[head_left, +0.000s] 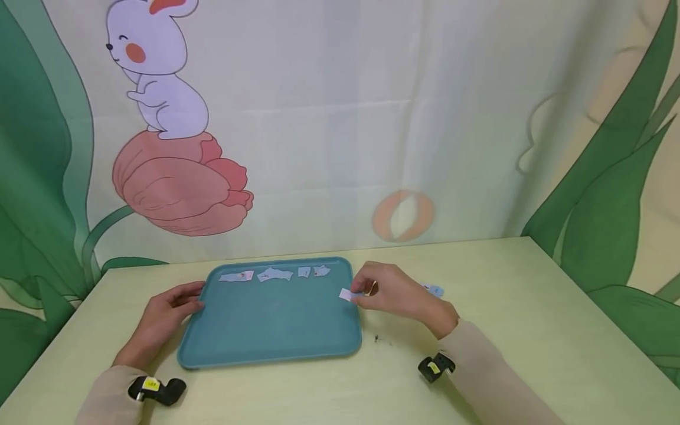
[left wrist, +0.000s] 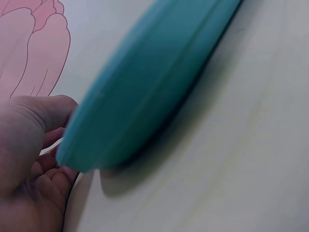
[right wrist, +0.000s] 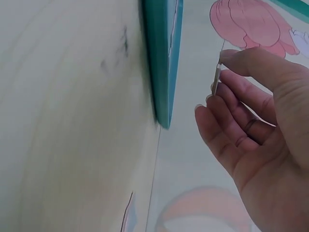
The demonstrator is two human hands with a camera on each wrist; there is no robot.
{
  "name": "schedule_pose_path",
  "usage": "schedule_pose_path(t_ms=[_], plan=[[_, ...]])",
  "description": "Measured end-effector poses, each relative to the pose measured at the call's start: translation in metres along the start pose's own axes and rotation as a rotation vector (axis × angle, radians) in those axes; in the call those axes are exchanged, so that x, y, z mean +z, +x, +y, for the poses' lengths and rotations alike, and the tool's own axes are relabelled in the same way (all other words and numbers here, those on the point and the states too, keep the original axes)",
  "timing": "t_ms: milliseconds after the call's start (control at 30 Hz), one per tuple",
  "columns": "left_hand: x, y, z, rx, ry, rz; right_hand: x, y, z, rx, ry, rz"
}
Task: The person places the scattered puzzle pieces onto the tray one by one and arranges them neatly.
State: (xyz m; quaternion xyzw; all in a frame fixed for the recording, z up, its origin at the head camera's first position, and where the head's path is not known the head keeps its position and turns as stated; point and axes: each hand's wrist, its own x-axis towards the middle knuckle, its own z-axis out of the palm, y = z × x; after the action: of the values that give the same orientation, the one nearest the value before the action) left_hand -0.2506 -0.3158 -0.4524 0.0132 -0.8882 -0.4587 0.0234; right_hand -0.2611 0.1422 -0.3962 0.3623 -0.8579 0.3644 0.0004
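Note:
A blue-green tray (head_left: pixel 276 319) lies on the table with several small pale paper-like pieces along its far side. My left hand (head_left: pixel 164 313) holds the tray's left edge; in the left wrist view the thumb (left wrist: pixel 55 108) is at the rim and the other fingers are curled near its underside. My right hand (head_left: pixel 395 292), over the tray's right rim, pinches a small flat white-and-blue piece (head_left: pixel 346 294) between thumb and fingertips. From the right wrist this piece (right wrist: pixel 216 79) shows edge-on, thin and stiff.
Another blue piece (head_left: pixel 434 290) lies on the table (head_left: pixel 531 330) beyond the right forearm. A small dark mark (head_left: pixel 376 339) is on the tabletop right of the tray. A printed curtain (head_left: pixel 329 130) hangs behind the table.

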Motion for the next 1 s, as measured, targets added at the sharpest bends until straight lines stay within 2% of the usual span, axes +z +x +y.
schedule_pose_path(t_ms=[600, 1000], plan=[[0.002, 0.001, 0.0, -0.022, -0.015, 0.003, 0.04, 0.071, -0.03, -0.024, -0.049, -0.022], [0.0, 0.0, 0.001, -0.02, -0.005, -0.007, 0.061, 0.108, -0.044, 0.038, -0.08, -0.056]])
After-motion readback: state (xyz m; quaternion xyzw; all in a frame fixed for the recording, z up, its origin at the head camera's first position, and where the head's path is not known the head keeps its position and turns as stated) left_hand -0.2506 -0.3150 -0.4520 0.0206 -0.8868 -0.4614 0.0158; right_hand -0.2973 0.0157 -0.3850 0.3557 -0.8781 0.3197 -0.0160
